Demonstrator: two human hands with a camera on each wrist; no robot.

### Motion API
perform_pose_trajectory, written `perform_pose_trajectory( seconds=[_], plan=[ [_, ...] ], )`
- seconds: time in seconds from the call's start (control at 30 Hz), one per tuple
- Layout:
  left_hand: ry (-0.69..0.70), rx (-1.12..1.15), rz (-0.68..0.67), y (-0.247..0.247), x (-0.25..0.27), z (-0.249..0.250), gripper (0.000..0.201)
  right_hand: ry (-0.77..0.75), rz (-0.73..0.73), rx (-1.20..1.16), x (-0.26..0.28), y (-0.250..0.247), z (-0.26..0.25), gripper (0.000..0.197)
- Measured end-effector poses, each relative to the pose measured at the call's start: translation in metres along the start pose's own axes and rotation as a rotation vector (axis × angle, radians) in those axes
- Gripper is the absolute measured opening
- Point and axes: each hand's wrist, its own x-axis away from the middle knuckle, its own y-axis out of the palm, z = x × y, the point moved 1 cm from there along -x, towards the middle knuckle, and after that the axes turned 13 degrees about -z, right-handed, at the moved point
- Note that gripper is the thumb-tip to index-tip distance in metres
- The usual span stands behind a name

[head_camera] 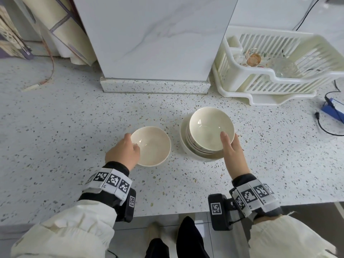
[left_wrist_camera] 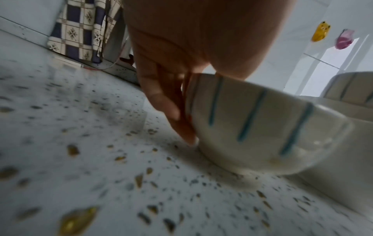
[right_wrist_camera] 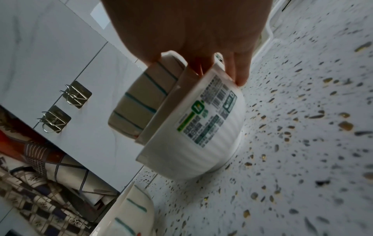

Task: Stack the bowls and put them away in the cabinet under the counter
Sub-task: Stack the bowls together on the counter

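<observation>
Stacking underway: left hand [head_camera: 124, 152] grips the lone bowl [head_camera: 151, 146], right hand [head_camera: 232, 149] pinches the stack [head_camera: 204, 135]; next, lift bowl onto it.

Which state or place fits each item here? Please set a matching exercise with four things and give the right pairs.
Things:
1. single bowl
2. stack of bowls
3. dish rack
4. blue device

Places or states:
A. at the counter's far right edge, cable attached
B. gripped at the rim by the left hand
C. against the wall, glassware inside
D. held by the right hand, thumb inside the top bowl

Pairs: 1-B, 2-D, 3-C, 4-A
</observation>
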Motion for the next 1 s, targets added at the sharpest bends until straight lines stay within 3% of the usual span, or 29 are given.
perform_pose_trajectory(
  seconds=[0.13,0.27,0.4,0.5,0.63,0.8,0.87,1.0],
  plan=[
    [-0.042,0.17,-0.101,0.003,-0.001,-0.007,0.033,0.005,-0.005,-0.02,0.001,-0.001,-0.002,0.068],
    [0.016,0.397,0.004,-0.004,0.007,0.004,0.029,0.022,-0.024,-0.029,0.001,-0.002,-0.004,0.067],
    [0.18,0.598,0.132,-0.026,0.018,0.031,0.027,0.029,-0.043,-0.033,0.002,-0.006,-0.011,0.051],
    [0.33,0.686,0.108,-0.039,0.03,0.059,0.021,0.036,-0.067,-0.037,0.003,-0.009,-0.015,0.052],
    [0.441,0.545,0.056,-0.035,0.03,0.094,0.022,0.052,-0.103,-0.019,0.0,-0.015,-0.012,0.058],
    [0.46,0.376,0.05,-0.021,0.021,0.124,0.027,0.063,-0.136,-0.05,-0.002,-0.022,-0.011,0.081],
    [0.462,0.352,0.05,-0.017,0.019,0.13,0.026,0.062,-0.126,-0.075,-0.002,-0.024,-0.013,0.074],
    [0.46,0.272,0.075,-0.015,0.014,0.138,0.028,0.044,-0.122,-0.044,-0.001,-0.027,-0.016,0.036]
  ],
)
